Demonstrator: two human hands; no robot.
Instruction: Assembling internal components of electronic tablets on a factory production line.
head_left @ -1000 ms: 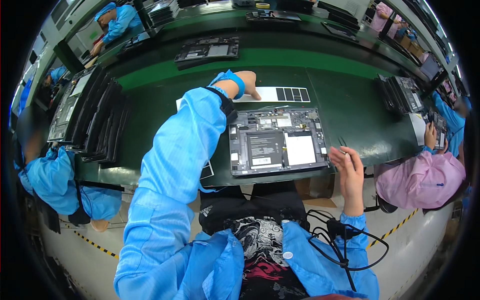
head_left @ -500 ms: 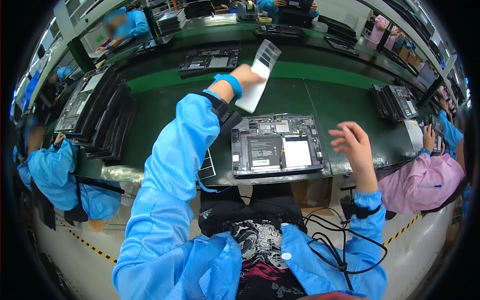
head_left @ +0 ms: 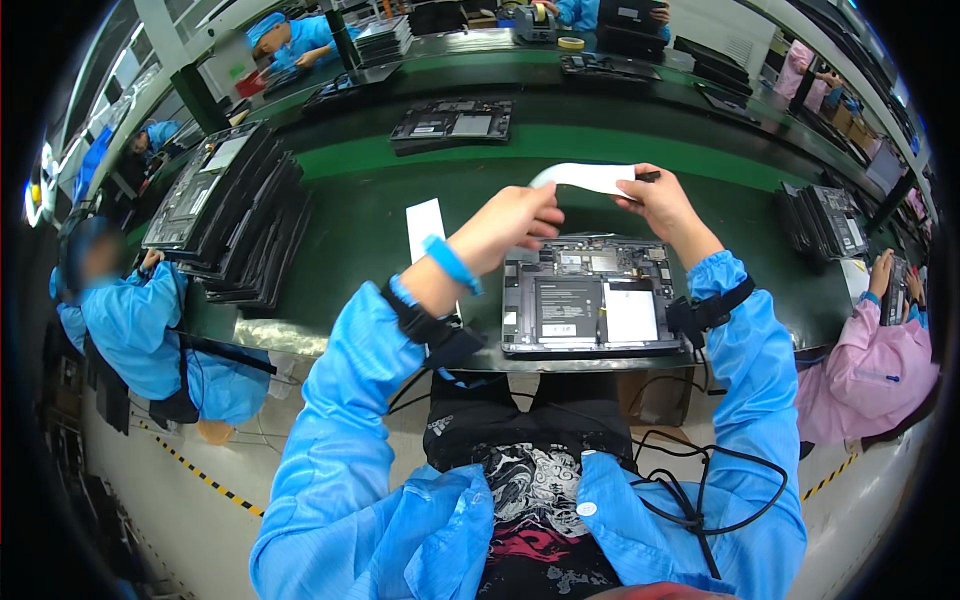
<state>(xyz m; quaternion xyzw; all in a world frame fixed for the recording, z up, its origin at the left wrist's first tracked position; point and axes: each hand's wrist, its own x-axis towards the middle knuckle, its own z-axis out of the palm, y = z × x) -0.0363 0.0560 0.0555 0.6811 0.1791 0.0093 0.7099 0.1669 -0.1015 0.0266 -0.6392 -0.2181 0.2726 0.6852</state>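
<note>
A white strip (head_left: 597, 178) curves above the far edge of an opened device (head_left: 675, 300), a flat dark chassis with bare circuit board and battery. My right hand (head_left: 662, 205) pinches the strip's right end, where a small black piece (head_left: 648, 177) shows at the fingertips. Close to the strip's left end is my left hand (head_left: 515, 228), its fingers bent and apart; that end is partly hidden behind it. The device lies flat on the green bench (head_left: 360, 270) below both hands. A second white strip (head_left: 426, 226) lies left of it, partly under my left forearm.
A tall stack of similar devices (head_left: 215, 200) stands at the left, a smaller stack (head_left: 822, 220) at the right. Another opened device (head_left: 452, 124) lies farther back. Co-workers sit on both sides and beyond the bench. A black cable (head_left: 690, 505) loops by my right arm.
The strip was in my left hand, and is now held by my right hand, which has moved up and inward. The view has shifted, so the scene sits farther right.
</note>
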